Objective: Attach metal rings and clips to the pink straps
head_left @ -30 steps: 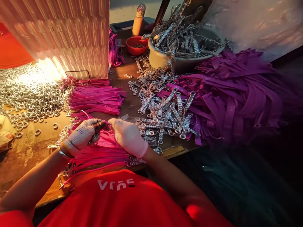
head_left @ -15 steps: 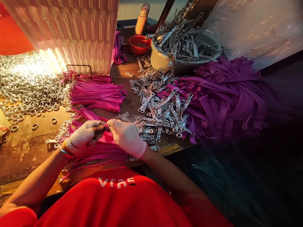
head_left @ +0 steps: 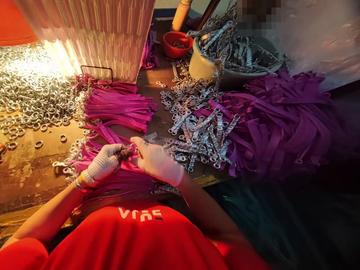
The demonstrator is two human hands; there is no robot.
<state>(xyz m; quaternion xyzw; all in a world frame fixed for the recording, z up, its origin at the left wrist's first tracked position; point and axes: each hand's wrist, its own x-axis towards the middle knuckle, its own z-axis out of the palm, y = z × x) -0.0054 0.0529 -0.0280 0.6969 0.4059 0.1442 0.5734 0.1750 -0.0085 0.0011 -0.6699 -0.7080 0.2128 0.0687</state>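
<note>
My left hand point(head_left: 104, 163), in a dotted white knit glove with brown-covered fingertips, is closed on a pink strap point(head_left: 132, 147), of which only a small end shows at the fingertips. Right up against it is my right hand point(head_left: 159, 159), in a thin pale glove, its thumb and forefinger bent around a small part I cannot make out. Under both hands lie more pink straps point(head_left: 119, 108) in rows, with metal rings point(head_left: 73, 153) at their left ends. Right of my hands is a heap of silver braided links point(head_left: 194, 129).
Loose metal rings point(head_left: 33, 93) are heaped at the left under a bright light. A ribbed translucent panel point(head_left: 92, 33) stands behind the straps. Farther back are a red bowl point(head_left: 176, 47) and a pale tub point(head_left: 201, 67) of braided links. Purple straps point(head_left: 281, 116) are piled at right.
My right thumb and forefinger have spread slightly and shifted right from my left fingertips. The whole view has tilted down a little.
</note>
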